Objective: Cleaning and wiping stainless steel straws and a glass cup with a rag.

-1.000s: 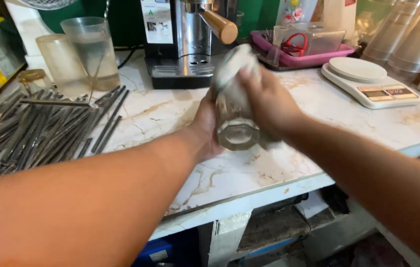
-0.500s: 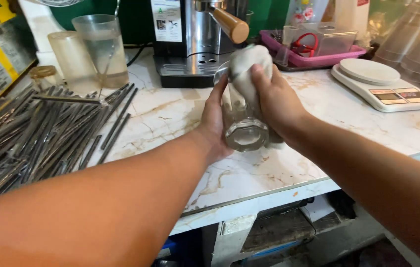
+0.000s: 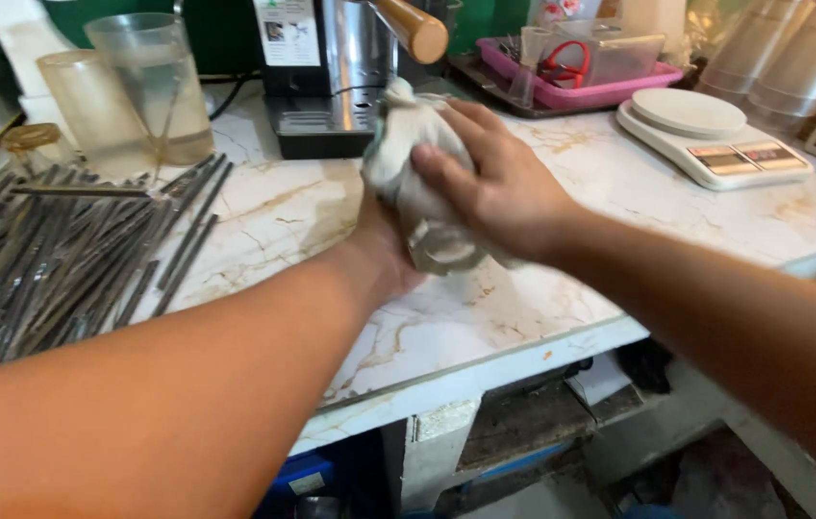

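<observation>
My left hand (image 3: pixel 384 255) grips a clear glass jar (image 3: pixel 441 252) from below and behind, over the marble counter (image 3: pixel 542 288). Only the jar's lower rim shows. My right hand (image 3: pixel 499 183) presses a whitish cloth (image 3: pixel 403 144) over the jar's top and side, fingers wrapped around it. Both hands meet at the middle of the view, just in front of the coffee machine.
A heap of dark metal straws (image 3: pixel 52 259) covers the counter's left. Clear plastic pitchers (image 3: pixel 153 86) stand behind it. A coffee machine (image 3: pixel 331 67) with a wooden handle (image 3: pixel 413 29), a pink tray (image 3: pixel 581 86), a white scale (image 3: pixel 711 139) and stacked cups (image 3: pixel 792 58) line the back.
The cloth has moved from the jar's upper end down over most of its body, and my right hand has shifted with it. The view has tilted slightly.
</observation>
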